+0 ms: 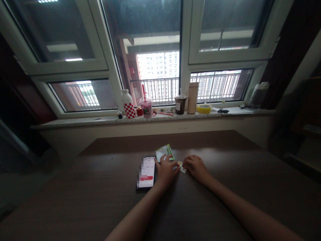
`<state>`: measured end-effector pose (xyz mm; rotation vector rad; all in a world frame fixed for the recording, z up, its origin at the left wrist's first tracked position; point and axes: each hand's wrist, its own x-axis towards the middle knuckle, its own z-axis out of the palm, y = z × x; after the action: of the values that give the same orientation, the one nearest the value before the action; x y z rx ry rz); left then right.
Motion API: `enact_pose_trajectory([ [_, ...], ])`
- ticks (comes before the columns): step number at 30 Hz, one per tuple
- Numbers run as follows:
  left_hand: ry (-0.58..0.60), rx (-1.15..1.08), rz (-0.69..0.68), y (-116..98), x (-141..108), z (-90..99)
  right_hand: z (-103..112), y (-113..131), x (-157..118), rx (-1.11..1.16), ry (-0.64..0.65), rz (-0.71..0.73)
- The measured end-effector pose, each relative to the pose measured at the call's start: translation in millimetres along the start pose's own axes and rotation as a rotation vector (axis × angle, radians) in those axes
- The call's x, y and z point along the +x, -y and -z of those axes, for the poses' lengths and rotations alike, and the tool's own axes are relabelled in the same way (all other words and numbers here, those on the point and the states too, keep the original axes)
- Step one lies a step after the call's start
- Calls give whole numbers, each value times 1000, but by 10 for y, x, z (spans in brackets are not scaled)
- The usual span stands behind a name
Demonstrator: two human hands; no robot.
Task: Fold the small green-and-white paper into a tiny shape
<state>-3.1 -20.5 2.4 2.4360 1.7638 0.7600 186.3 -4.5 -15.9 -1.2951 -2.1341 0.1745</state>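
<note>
A small white card or sticker with yellow marks point(182, 168) is between my two hands, low over the brown table point(100, 207). My left hand point(166, 170) pinches its left edge between thumb and forefinger, the other fingers spread toward a green and white packet point(164, 151). On the right side of the small card, my right hand point(197, 167) has its fingers bent together at the edge. Left of my left hand lies a phone point(147, 172) with a lit screen, face up. The packet lies flat just behind the phone and my left hand.
Along the stone windowsill point(100, 122) stand a checkered bottle point(128, 105), a pink cup with a straw point(146, 106), a dark drink cup point(180, 104), a tan flask point(192, 97) and a yellow tape roll point(204, 108). Windows rise behind the sill.
</note>
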Motion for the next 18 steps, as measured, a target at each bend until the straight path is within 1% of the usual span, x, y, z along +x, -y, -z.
enact_pose_trajectory([
  [3,5,-15,-6,-5,-9,12,15,-13,1,-44,-48,-57],
  [5,10,-21,-3,-12,-16,22,22,-7,-1,-63,-52,-59],
  [10,1,-32,0,-18,-23,28,29,43,-8,-60,-17,-12],
  [13,-6,-49,-28,-4,-26,17,34,62,-13,-40,9,20],
  [16,-1,-59,-44,6,-32,12,28,50,-18,-10,52,34],
  [18,5,-59,-28,3,-37,17,12,29,-18,10,72,29],
])
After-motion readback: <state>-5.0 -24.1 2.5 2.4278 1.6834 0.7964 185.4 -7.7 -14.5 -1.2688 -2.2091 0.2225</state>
